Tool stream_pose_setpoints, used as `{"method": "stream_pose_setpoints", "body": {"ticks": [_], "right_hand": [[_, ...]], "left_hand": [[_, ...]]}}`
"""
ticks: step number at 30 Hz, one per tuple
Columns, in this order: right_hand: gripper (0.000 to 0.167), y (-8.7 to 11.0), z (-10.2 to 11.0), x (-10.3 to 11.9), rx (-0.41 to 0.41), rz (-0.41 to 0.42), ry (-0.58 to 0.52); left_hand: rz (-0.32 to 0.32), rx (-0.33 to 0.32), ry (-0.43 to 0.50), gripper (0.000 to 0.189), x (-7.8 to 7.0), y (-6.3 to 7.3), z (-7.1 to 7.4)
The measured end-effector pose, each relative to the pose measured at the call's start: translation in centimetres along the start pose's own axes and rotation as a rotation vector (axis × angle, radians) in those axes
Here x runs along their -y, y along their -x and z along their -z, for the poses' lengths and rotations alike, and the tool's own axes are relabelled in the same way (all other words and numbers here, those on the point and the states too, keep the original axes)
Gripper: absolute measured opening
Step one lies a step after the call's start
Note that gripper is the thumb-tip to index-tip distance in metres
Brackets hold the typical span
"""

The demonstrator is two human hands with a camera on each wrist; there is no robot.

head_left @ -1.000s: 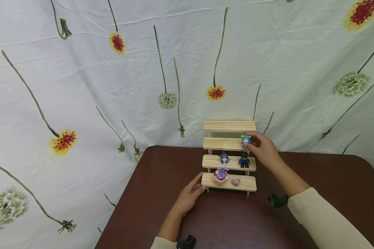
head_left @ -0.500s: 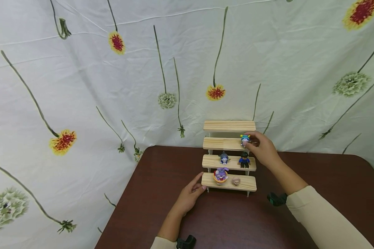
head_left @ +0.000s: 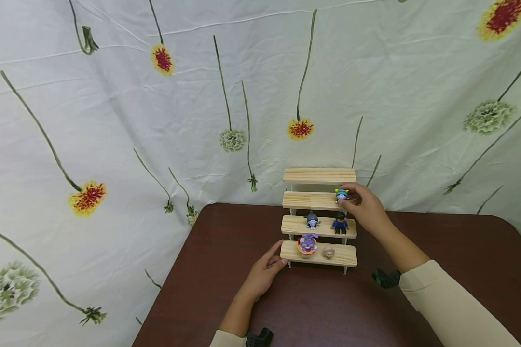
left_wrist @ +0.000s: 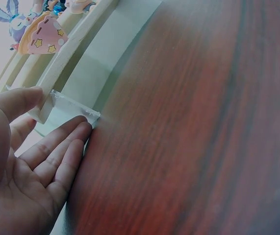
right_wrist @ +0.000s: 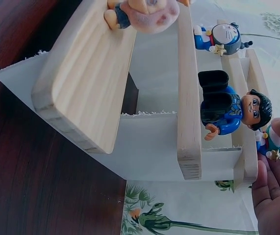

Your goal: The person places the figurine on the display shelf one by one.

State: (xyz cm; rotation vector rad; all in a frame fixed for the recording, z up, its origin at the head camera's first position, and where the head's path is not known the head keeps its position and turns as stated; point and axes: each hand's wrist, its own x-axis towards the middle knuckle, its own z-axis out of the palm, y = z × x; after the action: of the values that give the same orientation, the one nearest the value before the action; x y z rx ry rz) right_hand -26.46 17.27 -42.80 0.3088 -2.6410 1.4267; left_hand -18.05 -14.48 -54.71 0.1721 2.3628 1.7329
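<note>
A tiered wooden display stand (head_left: 297, 200) with four boards stands on the table. On its second board from the top, my right hand (head_left: 366, 209) pinches a small figurine (head_left: 341, 194) with a turquoise hat and yellow tips, at the right end. My left hand (head_left: 260, 274) touches the left end of the lowest board; its thumb is at the board's end, its other fingers stretched out by the side panel in the left wrist view. Below the right hand sits a black-haired toy figure (head_left: 339, 224) in blue, beside a dark-hatted figurine (head_left: 312, 220).
The lowest board carries a purple rabbit figurine (head_left: 307, 243) and a small pinkish figurine (head_left: 328, 253). Nothing sits on the top board (head_left: 319, 176). Behind the dark reddish-brown table (head_left: 321, 308) hangs a white flower-print cloth (head_left: 260, 106).
My right hand with the turquoise-hatted figurine shifted very slightly left early on, then stayed put. The left hand and the stand have not visibly moved.
</note>
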Motion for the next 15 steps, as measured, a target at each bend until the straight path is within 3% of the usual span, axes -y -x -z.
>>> {"method": "stream_pose_setpoints", "body": {"ticks": [15], "right_hand": [[0.047, 0.21, 0.05, 0.03, 0.006, 0.008, -0.007]], "left_hand": [[0.012, -0.003, -0.004, 0.058, -0.15, 0.15, 0.03]]}}
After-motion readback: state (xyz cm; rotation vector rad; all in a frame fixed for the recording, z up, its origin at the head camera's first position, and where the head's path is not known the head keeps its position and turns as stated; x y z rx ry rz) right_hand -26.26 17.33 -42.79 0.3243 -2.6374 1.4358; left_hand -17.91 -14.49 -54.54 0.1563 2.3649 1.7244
